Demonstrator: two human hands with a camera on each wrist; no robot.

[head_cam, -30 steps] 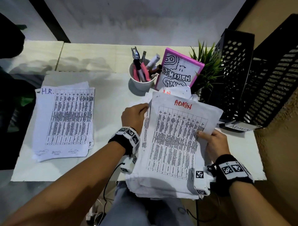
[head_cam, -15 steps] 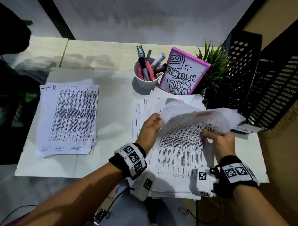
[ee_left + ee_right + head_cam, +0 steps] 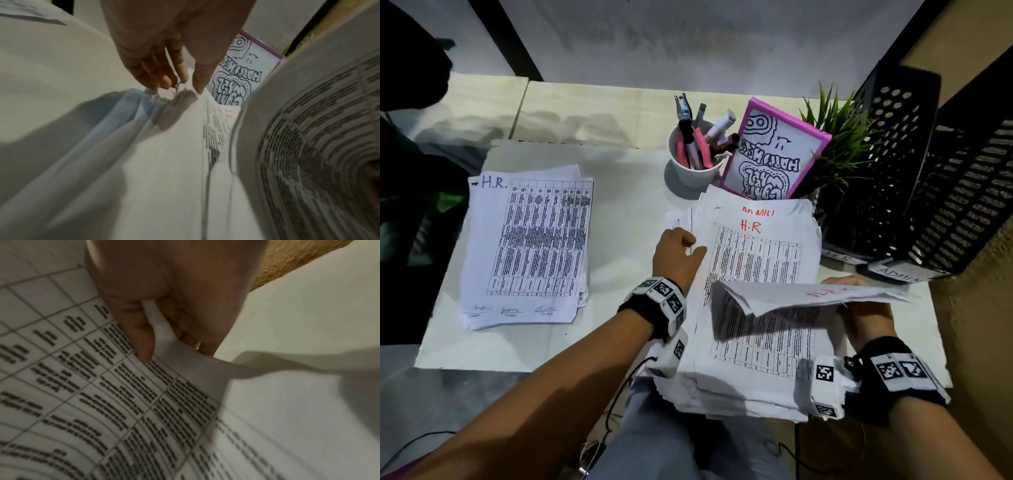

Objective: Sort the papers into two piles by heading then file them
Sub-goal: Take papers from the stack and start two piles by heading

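Note:
A sorted pile headed H.R. [image 3: 527,246] lies on the left of the white table [image 3: 619,222]. The unsorted stack [image 3: 756,274] sits in front of me, its top sheet marked H.R in red. At the stack's left edge my left hand [image 3: 688,245] [image 3: 183,84] pinches the raised edge of the top sheets between thumb and fingers. My right hand [image 3: 859,308] [image 3: 174,352] pinches an ADMIN sheet [image 3: 808,298] [image 3: 102,402], which curls in the air over the stack's right side. The sheet hides most of the right fingers in the head view.
Two black perforated file racks [image 3: 928,171] stand at the right, with tags ADMIN [image 3: 897,274] and H.R. [image 3: 840,258] at their feet. A cup of pens [image 3: 695,154], a pink-framed drawing [image 3: 774,154] and a small plant [image 3: 839,137] stand behind the stack.
My right hand has lifted the ADMIN sheet off the stack and drawn it toward me and to the right, uncovering a sheet headed H.R. My left hand stays at the stack's left edge.

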